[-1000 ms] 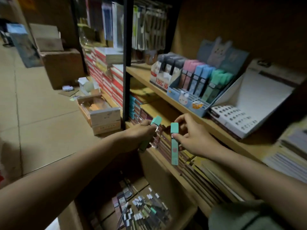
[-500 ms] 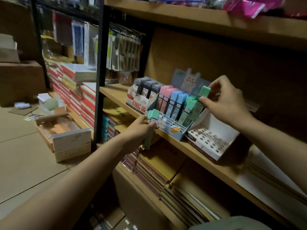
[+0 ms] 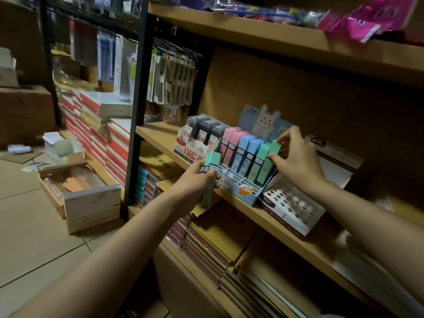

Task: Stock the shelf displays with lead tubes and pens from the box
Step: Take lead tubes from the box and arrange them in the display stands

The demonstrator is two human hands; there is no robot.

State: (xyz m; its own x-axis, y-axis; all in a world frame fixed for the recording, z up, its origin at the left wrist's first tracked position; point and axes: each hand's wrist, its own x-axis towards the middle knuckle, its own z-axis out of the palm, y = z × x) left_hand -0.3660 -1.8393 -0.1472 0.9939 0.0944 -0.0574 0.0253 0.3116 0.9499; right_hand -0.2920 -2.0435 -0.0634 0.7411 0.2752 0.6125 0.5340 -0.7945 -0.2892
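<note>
**A:** Right, hands status?

**B:** Right hand [image 3: 298, 166] pinches a mint-green lead tube [image 3: 268, 162] by its cap, thumb under the cap edge, fingers over the top. Tube sits tilted in the rightmost slot of the blue bunny display [image 3: 243, 187], touching the other mint tube beside it.

**A:** Left?

**B:** Left hand [image 3: 197, 180] curled around a second mint tube [image 3: 212, 171], held roughly upright. Cap sticks out above the fingers, lower end pokes out below the palm. It's just in front of the display's left front corner, over the shelf edge [image 3: 231, 198].

**A:** Display fill?

**B:** Left to right: pink tubes [image 3: 231, 145], blue tubes [image 3: 246, 154], then the mint ones. Front slots of the grid look unfilled, though it's dim and I can't count rows.

**A:** Neighbours?

**B:** Red-and-white display [image 3: 195, 152] of dark lead tubes [image 3: 204, 131] touching the bunny display's left side. White carton with round holes [image 3: 289, 207] just right of it, holes look vacant. All on the same wooden shelf.

**A:** Source box?

**B:** Probably the cardboard edge at the bottom of frame; contents hidden.

**A:** Anything else?

**B:** Notebook stacks [image 3: 206, 244] on the shelf below. Open white carton [image 3: 91, 203] on the tiled floor to the left. Hanging packets [image 3: 172, 81] behind the black upright [image 3: 135, 111]. Pink packets [image 3: 367, 21] on the top shelf.
</note>
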